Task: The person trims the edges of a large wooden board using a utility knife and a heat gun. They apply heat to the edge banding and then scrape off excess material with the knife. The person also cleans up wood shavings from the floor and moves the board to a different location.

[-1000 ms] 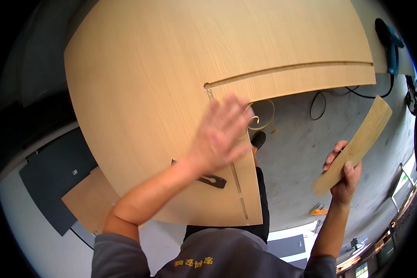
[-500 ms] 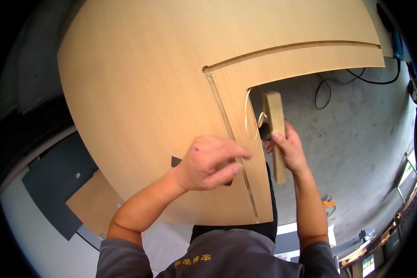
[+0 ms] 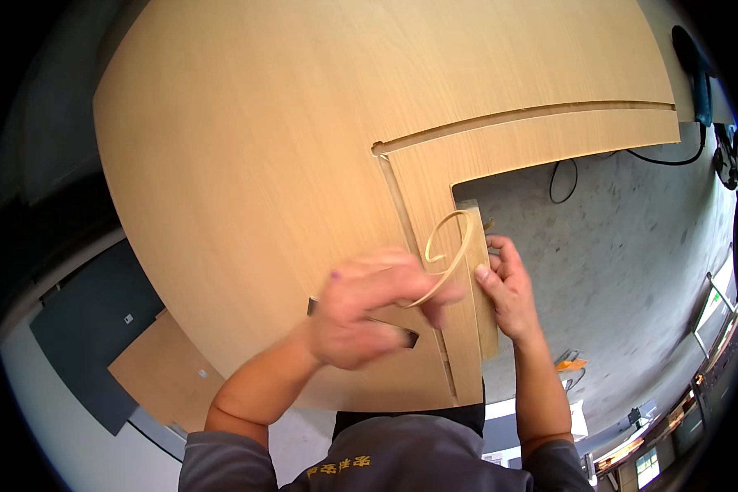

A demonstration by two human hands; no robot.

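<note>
My right hand (image 3: 512,291) grips a long pale wooden block (image 3: 485,316). The thumb lies on its face, and the block stands along the inner edge of the notch in the wood-grain panel (image 3: 246,164). A thin, pale curled strip (image 3: 461,246) loops over the panel near the block. Its lower end reaches the fingers of my left hand (image 3: 369,307), which is smeared by motion above the panel. Whether those fingers pinch the strip I cannot tell. Beneath this hand lies a dark, flat object (image 3: 406,334), mostly hidden.
Two grooves meet at a corner (image 3: 379,149) in the panel. A blue power tool (image 3: 701,90) with a black cable sits at the far right. An orange item (image 3: 572,363) lies on the grey concrete floor (image 3: 615,238). Dark and wood-coloured boards (image 3: 168,369) stand at lower left.
The block has moved from above the floor left against the notch edge, with my right hand. The strip has shifted from the notch corner toward my left hand, which has come slightly lower.
</note>
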